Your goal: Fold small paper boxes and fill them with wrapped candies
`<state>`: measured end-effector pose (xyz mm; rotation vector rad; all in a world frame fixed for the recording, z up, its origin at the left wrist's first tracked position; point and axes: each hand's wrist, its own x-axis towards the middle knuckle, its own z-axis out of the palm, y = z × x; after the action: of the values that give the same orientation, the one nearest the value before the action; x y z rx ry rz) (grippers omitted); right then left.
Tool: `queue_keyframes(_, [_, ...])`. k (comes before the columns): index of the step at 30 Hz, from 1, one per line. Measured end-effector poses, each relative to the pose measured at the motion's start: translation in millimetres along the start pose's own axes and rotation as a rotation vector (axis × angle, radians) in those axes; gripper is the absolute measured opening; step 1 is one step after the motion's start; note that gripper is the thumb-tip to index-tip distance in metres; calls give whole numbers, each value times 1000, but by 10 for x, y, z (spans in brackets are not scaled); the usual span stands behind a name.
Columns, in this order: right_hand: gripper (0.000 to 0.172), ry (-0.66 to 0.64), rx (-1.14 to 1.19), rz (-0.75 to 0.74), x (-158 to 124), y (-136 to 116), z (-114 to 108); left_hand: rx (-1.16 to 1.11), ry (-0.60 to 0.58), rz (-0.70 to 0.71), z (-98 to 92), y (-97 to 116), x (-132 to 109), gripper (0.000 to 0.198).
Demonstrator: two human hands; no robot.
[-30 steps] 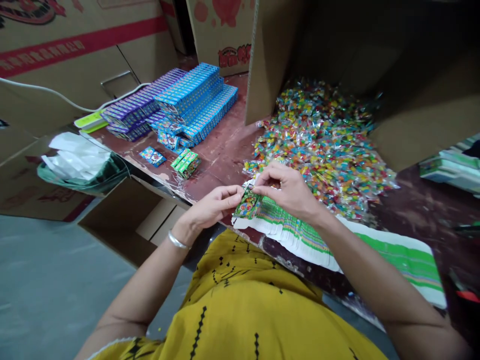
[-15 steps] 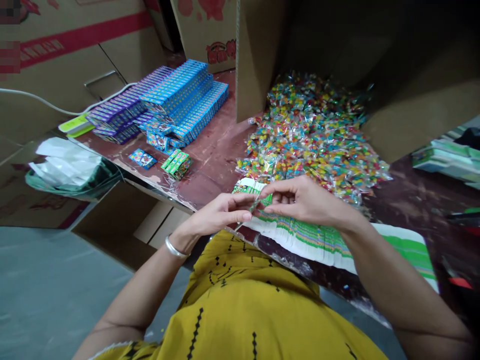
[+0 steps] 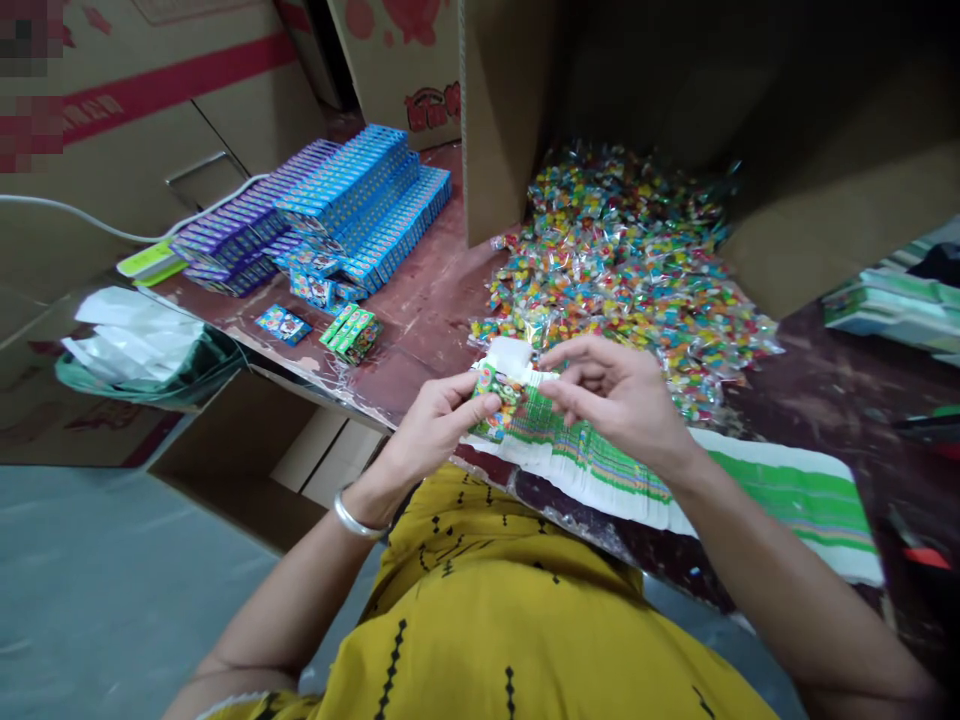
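Left hand [image 3: 431, 425]: while I watch from afar, its fingers are closed on a small green carton [image 3: 507, 410].
Green carton: held over the left end of a row of flat green cartons [image 3: 795, 500] on the desk [image 3: 412, 350].
Right hand [image 3: 619, 400]: fingers part-curled, tips just beside the carton; I cannot tell whether they grip anything.
Candy packets [image 3: 615, 280]: heaped beyond both hands.
Blue boxes [image 3: 352, 195]: stacked beside purple boxes [image 3: 244, 215], further left.

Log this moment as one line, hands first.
left hand: holds green box; right hand: beside box, contact unclear; flat cartons: in a row; candy packets: piled beyond
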<state>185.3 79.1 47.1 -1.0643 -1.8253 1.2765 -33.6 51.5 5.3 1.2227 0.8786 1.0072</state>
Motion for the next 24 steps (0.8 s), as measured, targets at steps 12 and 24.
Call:
queue_keyframes(12, [15, 420, 224, -35, -179, 351, 490, -190, 562, 169, 511, -334, -49, 38])
queue_keyframes(24, [16, 388, 22, -91, -220, 482, 453, -26, 232, 23, 376, -177, -135, 37])
